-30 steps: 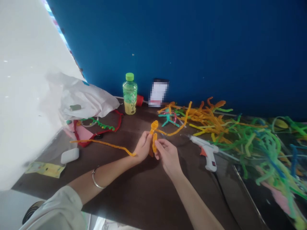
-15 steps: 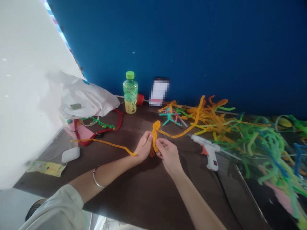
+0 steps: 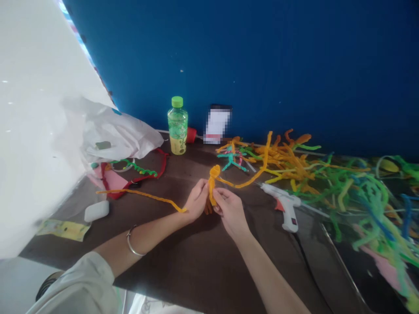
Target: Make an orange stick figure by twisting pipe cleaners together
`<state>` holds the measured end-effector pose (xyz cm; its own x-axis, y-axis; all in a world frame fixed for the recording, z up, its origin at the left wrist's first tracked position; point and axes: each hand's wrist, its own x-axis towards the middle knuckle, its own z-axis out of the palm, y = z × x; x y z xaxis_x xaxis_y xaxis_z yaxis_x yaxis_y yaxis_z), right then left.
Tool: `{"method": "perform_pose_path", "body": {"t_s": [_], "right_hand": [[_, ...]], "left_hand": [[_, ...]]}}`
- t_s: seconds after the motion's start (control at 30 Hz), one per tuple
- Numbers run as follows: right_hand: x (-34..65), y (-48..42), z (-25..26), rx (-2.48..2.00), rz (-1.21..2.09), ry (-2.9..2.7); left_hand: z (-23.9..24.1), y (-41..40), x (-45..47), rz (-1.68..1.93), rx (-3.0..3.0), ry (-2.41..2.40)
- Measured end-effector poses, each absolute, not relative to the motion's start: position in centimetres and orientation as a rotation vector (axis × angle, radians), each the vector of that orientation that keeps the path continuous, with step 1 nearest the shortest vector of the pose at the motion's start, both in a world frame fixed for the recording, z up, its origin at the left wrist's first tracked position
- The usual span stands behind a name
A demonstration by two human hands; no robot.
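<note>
Between my two hands, above the brown table, stands an orange pipe-cleaner figure (image 3: pixel 214 172) with a looped, rounded top and strands hanging below. My left hand (image 3: pixel 197 201) pinches it from the left side, its fingertips partly hidden behind the strands. On the other side, my right hand (image 3: pixel 231 210) grips a lower strand between thumb and forefinger. One long orange strand curves from the figure up to the right. Another orange pipe cleaner (image 3: pixel 144 194) stretches left across the table, its near end at my left wrist.
A white glue gun (image 3: pixel 284 205) lies right of my hands, its cord running toward me. Beyond it spreads a tangled heap of pipe cleaners (image 3: pixel 369 192). A green-capped bottle (image 3: pixel 177 126) and a phone (image 3: pixel 216 125) stand at the back. At left are a plastic bag (image 3: pixel 124 133) and a white case (image 3: pixel 97 211).
The long strand's free end on the right has swung slightly left. The figure's top has turned a little, showing more of its loop. Both hands keep their hold in nearly the same place.
</note>
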<state>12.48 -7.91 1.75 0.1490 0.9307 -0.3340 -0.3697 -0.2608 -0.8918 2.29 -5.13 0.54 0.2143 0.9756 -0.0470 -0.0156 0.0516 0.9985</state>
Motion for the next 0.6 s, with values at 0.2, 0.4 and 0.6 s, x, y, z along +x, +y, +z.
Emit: {"method": "perform_pose_path", "body": {"t_s": [0.2,0.4,0.6], "right_hand": [[12.55,-7.89,1.67,-1.208,1.411,-0.644],[12.56,-7.89,1.72,-1.221,1.391,-0.633],[12.47,-7.93,1.87,-1.2,1.381,-0.643]], "left_hand": [[0.28,-5.05,2.26,0.997,1.31,1.067],[0.31,-5.1,2.28,1.008,1.349,1.069],[0.57,-5.19,2.22,1.008,1.396,1.059]]}}
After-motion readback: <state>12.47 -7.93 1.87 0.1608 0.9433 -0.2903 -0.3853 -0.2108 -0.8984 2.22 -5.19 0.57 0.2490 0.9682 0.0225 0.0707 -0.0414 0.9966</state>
